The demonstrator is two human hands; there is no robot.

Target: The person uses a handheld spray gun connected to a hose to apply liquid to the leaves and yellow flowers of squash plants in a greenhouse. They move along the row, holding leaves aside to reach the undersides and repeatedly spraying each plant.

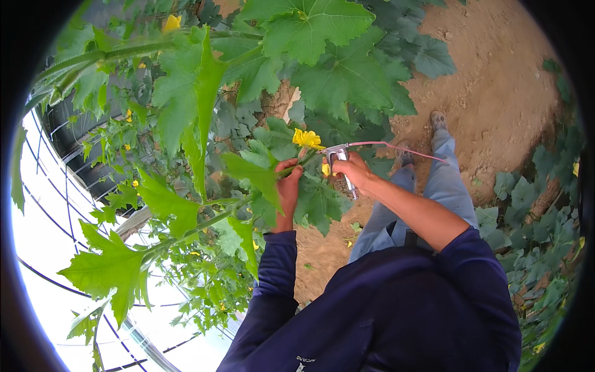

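Note:
My left hand (288, 183) grips the green stem of a climbing vine, just below a yellow flower (306, 139) that faces upward. In my right hand (354, 171) is a metal spray gun (338, 153) with a pistol-type body, held with its tip at the base of that flower. A thin pink hose (409, 149) runs from the top of the tool toward my trouser leg. Another yellow bloom (326, 168) shows between my hands, beside the tool. Large lobed green leaves (255, 174) partly cover the stem near my left hand.
A thick vine (153, 48) with broad leaves crosses above my hands. Leafy plants (525, 195) stand at the right, past the bare soil path (492, 69) under my shoes. Greenhouse frame bars (67, 204) and bright film show at the lower left.

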